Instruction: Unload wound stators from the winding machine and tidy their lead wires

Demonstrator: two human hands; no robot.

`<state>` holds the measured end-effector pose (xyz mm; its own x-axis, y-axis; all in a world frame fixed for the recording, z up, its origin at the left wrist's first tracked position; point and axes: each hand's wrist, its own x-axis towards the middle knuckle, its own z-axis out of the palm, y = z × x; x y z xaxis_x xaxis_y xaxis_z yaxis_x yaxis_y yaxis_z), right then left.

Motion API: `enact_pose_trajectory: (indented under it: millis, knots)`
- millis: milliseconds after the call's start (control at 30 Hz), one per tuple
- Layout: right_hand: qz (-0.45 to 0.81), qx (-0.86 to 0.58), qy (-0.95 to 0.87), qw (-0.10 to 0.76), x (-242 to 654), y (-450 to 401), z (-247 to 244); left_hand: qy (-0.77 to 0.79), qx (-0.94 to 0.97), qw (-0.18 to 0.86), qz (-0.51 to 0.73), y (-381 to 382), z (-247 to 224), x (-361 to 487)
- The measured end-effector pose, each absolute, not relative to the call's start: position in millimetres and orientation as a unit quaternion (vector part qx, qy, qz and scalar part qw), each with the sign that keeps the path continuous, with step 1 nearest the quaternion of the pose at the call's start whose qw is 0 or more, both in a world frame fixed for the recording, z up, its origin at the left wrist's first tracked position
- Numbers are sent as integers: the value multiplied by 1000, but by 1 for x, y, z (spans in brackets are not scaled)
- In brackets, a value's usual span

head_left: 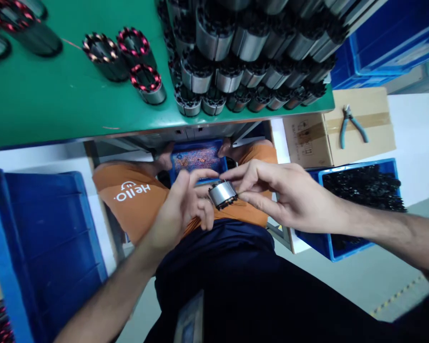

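Note:
Over the lap, a motor stator (223, 194) is held tilted, its shiny metal side up and black toothed ends showing. My left hand (193, 197) grips it from the left, index finger reaching over its far end. From the right, my right hand (271, 190) has thumb and fingertips pinched at the stator's right edge. Whether a fine wire is between those fingertips is too small to tell. Beyond, on the green table (93, 109), stand several stators wound with copper-red wire (146, 83) and rows of stators without visible red windings (196, 71).
Below the table edge sits a blue tray (200, 159) with wire scraps. To the right, cutting pliers (352, 126) lie on a cardboard box (375, 114), near a blue bin of black parts (364, 190). A large blue crate (53, 238) stands at the left.

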<state>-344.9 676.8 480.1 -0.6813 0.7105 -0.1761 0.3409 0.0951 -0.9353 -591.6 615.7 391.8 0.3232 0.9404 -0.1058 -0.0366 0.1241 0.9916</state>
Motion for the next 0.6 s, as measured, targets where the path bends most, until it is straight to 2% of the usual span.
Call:
enact_pose_trajectory:
  millis: [100,167,200,233,333,400,433,500,600]
  knots:
    - [689,-408,-581,148,-341,664,464,516,672,269,458,603,397,-584]
    - [723,-400,-544,146,-340,660,460,497,736,145,437,600,407,-578]
    - [712,-400,-556,154,-340,661,461,490,744,148,429,600,412,-576]
    - [680,-402,-588,171,-340,664,463,492,736,196,422,602,416,-575]
    - [543,-355,-740,179,-334,683,474,454,644,485,379,611,425,-577]
    - [477,-289,-810,179,-327,697,482,397,596,607,344,616,428,-581]
    - [462,-265,-825,188,-324,703,484,391,596,611,345,617,430,-584]
    - [475,-275,-808,213,-319,709,487,426,635,524,373,618,433,-587]
    - [622,-333,-693,146,-322,708,484,448,710,352,414,618,438,-589]
